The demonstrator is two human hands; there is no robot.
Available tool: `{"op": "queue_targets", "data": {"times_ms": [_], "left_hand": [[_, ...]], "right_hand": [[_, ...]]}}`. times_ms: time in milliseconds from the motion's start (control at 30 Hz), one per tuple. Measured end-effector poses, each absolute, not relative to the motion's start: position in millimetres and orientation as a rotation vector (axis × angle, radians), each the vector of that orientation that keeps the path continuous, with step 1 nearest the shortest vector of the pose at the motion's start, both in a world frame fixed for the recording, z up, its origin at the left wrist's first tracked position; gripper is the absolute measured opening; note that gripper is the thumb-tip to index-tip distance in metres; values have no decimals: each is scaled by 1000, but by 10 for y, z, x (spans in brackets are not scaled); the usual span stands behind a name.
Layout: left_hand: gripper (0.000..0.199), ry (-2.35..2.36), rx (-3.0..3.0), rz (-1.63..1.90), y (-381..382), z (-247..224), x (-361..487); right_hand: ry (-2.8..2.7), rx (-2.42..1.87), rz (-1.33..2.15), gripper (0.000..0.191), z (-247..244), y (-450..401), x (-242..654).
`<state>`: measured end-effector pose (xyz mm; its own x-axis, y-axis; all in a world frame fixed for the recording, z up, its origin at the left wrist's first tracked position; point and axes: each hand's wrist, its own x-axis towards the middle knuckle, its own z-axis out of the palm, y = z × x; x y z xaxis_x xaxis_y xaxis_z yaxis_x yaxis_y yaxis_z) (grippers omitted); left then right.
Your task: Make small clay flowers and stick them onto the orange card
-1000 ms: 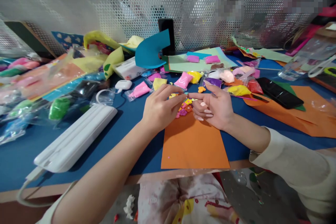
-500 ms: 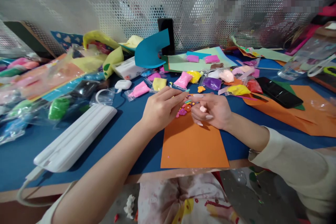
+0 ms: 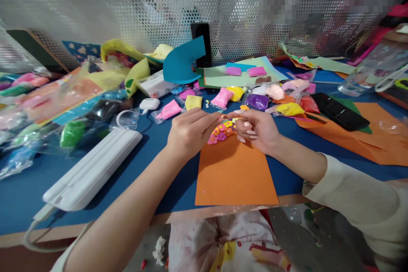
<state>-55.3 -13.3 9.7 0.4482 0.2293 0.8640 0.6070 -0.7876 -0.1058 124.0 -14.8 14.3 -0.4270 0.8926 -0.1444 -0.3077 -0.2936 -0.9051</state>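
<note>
An orange sheet lies at the front edge of the blue table, with small pink, orange and yellow clay flowers clustered on its upper part. Over the sheet's upper left, my left hand has its fingertips pressed together; anything between them is too small to make out. My right hand is at the upper right, its index fingertip close to the left fingertips. Its curled fingers hold a small lump of pale pink clay.
A white power bank with a cable lies left. Clay packets, such as a purple one, spread across the back. A black phone rests right, near a clear bottle. Blue curved paper stands behind.
Both hands have shifted slightly, my left one to the left, uncovering more of the clay flowers. My right fingers have curled further around the pale pink clay.
</note>
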Motion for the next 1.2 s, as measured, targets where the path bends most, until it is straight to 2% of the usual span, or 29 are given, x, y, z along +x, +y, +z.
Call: {"op": "queue_targets", "data": {"times_ms": [133, 267, 433, 567, 667, 800, 967, 1067, 1200], "left_hand": [[13, -705, -2356, -1240, -116, 60, -520], [7, -714, -2321, -1304, -153, 100, -522], [8, -684, -2329, -1258, -167, 133, -555], [16, -709, -2342, -1230, -141, 88, -550], [11, -696, -2368, -1246, -136, 78, -540], [7, -712, -2377, -1259, -146, 97, -547], [13, -721, -2350, -1247, -144, 76, -550], [18, -746, -2357, -1231, -139, 64, -541], [8, -749, -2354, -1264, -134, 85, -540]], "right_hand": [[-1123, -863, 1809, 21, 138, -158, 1220], [-1117, -853, 1788, 18, 141, -150, 1222], [-1122, -843, 1805, 15, 129, -151, 1217], [-1153, -831, 1796, 24, 125, -167, 1202], [-1136, -864, 1787, 19, 130, -167, 1206], [-1112, -913, 1781, 32, 133, -158, 1215], [-1083, -923, 1774, 28, 136, -165, 1204], [-1075, -927, 1806, 34, 138, -171, 1201], [-1063, -963, 1865, 44, 145, -176, 1202]]}}
